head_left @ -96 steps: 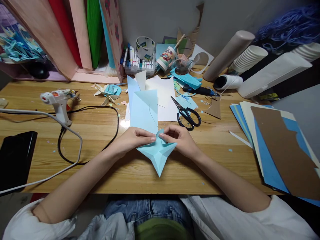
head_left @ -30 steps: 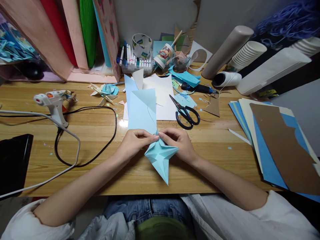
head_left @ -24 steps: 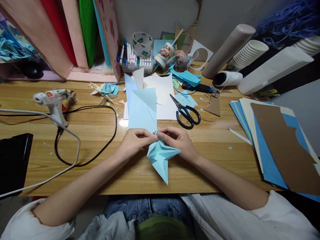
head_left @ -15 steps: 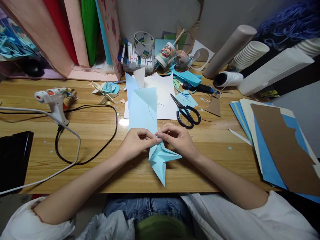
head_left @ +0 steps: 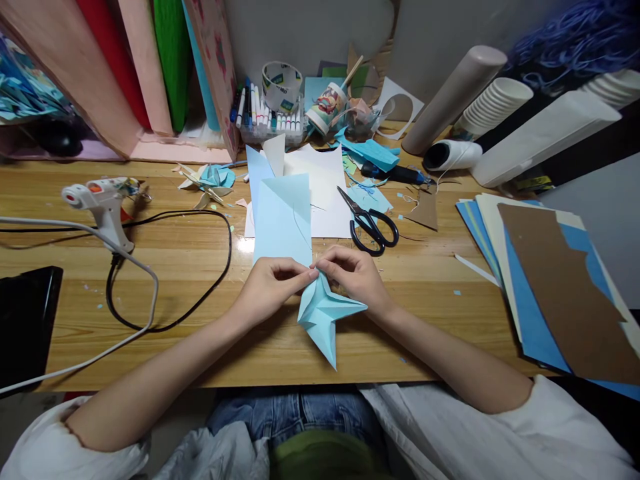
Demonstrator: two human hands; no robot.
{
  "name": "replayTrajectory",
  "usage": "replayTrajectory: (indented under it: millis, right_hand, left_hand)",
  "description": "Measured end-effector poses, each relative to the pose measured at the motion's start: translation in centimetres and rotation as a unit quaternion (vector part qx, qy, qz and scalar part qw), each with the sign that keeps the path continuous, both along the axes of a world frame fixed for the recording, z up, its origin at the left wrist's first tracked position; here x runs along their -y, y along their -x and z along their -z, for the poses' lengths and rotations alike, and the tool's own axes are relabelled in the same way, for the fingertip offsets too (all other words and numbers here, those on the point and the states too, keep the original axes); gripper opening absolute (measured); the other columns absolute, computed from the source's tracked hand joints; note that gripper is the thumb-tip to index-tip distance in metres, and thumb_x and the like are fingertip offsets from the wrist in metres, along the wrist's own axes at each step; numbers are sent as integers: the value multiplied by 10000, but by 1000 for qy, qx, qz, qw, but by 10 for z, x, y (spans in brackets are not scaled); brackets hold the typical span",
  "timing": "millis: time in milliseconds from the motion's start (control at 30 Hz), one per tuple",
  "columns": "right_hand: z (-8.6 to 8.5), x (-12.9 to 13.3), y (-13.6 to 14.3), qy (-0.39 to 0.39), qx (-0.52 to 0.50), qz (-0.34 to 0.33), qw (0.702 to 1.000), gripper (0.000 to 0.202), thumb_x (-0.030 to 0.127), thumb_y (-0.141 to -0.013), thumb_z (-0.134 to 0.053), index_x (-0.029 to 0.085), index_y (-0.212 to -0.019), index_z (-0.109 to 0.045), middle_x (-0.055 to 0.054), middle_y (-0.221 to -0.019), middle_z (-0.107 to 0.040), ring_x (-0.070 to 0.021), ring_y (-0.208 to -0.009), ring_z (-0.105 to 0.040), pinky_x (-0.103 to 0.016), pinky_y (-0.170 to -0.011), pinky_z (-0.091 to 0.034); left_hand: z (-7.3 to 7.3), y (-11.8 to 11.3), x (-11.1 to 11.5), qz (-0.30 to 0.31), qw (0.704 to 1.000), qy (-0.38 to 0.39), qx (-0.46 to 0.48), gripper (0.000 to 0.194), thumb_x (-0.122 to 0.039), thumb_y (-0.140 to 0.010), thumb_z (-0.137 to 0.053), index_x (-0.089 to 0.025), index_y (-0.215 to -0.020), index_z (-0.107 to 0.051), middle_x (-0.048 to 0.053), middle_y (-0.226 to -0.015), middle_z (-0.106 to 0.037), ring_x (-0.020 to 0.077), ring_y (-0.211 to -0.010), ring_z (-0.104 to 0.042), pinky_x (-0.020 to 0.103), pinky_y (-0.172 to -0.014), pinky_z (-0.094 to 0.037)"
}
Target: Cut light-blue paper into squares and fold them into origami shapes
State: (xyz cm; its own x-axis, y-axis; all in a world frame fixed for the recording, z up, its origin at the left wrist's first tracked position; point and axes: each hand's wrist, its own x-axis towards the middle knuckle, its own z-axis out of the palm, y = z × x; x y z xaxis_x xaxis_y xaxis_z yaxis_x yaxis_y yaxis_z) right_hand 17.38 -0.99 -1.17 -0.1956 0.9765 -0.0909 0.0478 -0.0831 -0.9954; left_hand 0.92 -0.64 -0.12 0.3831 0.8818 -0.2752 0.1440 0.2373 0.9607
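A folded light-blue paper shape point(head_left: 324, 311) with several pointed tips hangs between my hands above the front of the table. My left hand point(head_left: 273, 283) pinches its top tip from the left, fingers closed. From the right, my right hand point(head_left: 353, 275) pinches the same tip, its fingertips almost touching those of the left. Just beyond the hands lies a light-blue sheet point(head_left: 283, 220) over white paper point(head_left: 330, 217). Black-handled scissors point(head_left: 373, 227) rest to the right of the sheets, blades pointing away to the left.
A glue gun point(head_left: 103, 207) with looping cables stands at the left, near a black device point(head_left: 27, 327). Markers point(head_left: 273, 117), a paper cup point(head_left: 326, 110) and blue scraps point(head_left: 373, 153) line the back. Stacked coloured sheets point(head_left: 560, 287) lie at the right.
The folded paper's top tip is raised slightly and its lower point has swung a little to the right. Both hands keep their pinch. The whole view has shifted slightly.
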Motion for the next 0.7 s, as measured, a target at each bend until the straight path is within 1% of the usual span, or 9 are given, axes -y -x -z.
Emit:
replayTrajectory:
  millis: [133, 200, 267, 367, 433, 500, 567, 633, 700]
  right_hand:
    - [1, 0, 0, 22, -22, -20, 999, 301, 397, -815, -530, 143, -722, -663, 29, -547, -461, -70, -463, -404, -212, -441, -314]
    - [0, 0, -1, 24, -29, -31, 999, 327, 401, -841, -488, 146, -753, -673, 31, -539, -448, -71, -461, -406, -212, -443, -317]
    - [0, 0, -1, 12, -23, -33, 999, 283, 372, -826, -526, 147, -750, -678, 21, -569, -485, -74, -489, -430, -214, -470, -343]
    - [-3, 0, -1, -4, -19, -31, 999, 188, 310, -776, -606, 145, -731, -683, -10, -683, -572, -76, -539, -465, -214, -504, -372]
    - [-4, 0, -2, -4, -22, -38, 999, 176, 298, -775, -610, 147, -753, -698, -14, -705, -583, -71, -530, -463, -213, -495, -370]
    - [-4, -1, -4, 15, -35, -59, 998, 197, 303, -795, -587, 151, -811, -712, 2, -647, -551, -64, -506, -452, -208, -479, -364]
    - [-2, -3, -7, 49, -70, -87, 993, 219, 308, -809, -570, 156, -876, -713, 16, -605, -521, -59, -495, -450, -200, -472, -367]
    - [2, -5, -9, 81, -112, -109, 984, 227, 307, -807, -578, 161, -924, -706, 23, -586, -517, -57, -498, -457, -192, -476, -380]
    - [6, -6, -10, 102, -142, -116, 978, 223, 301, -793, -601, 168, -939, -703, 27, -573, -525, -53, -492, -460, -184, -475, -390]
  left_hand:
    - [-2, -1, 2, -22, 1000, -10, -11, 213, -309, -700, -645, -115, -613, -657, 18, -620, -638, 101, -593, -530, 203, -582, -407]
    - [-3, -1, 2, -28, 999, -9, -14, 214, -302, -695, -650, -114, -592, -642, 10, -598, -619, 95, -582, -514, 201, -573, -398]
    - [-4, -1, 1, -31, 999, -11, -15, 224, -308, -686, -658, -116, -575, -630, 4, -582, -602, 93, -571, -503, 202, -563, -391]
    - [-5, -1, 0, -30, 999, -16, -16, 240, -330, -672, -666, -121, -563, -623, 3, -575, -590, 98, -566, -498, 208, -553, -389]
    - [-5, -1, 0, -29, 999, -17, -14, 246, -337, -668, -667, -125, -555, -615, 2, -570, -581, 100, -564, -494, 212, -551, -388]
    - [-5, 0, 0, -28, 999, -18, -8, 246, -325, -677, -660, -128, -542, -599, -4, -561, -567, 97, -562, -487, 211, -559, -385]
    - [-6, 0, -1, -24, 1000, -15, 6, 241, -308, -692, -648, -129, -541, -587, -12, -556, -554, 91, -564, -479, 207, -571, -383]
    - [-6, 1, -2, -16, 1000, -6, 21, 231, -303, -704, -638, -129, -560, -590, -18, -564, -552, 85, -566, -472, 203, -579, -382]
    - [-5, 2, -2, -11, 1000, 5, 26, 227, -317, -703, -639, -129, -581, -600, -20, -574, -554, 82, -562, -467, 201, -575, -379]
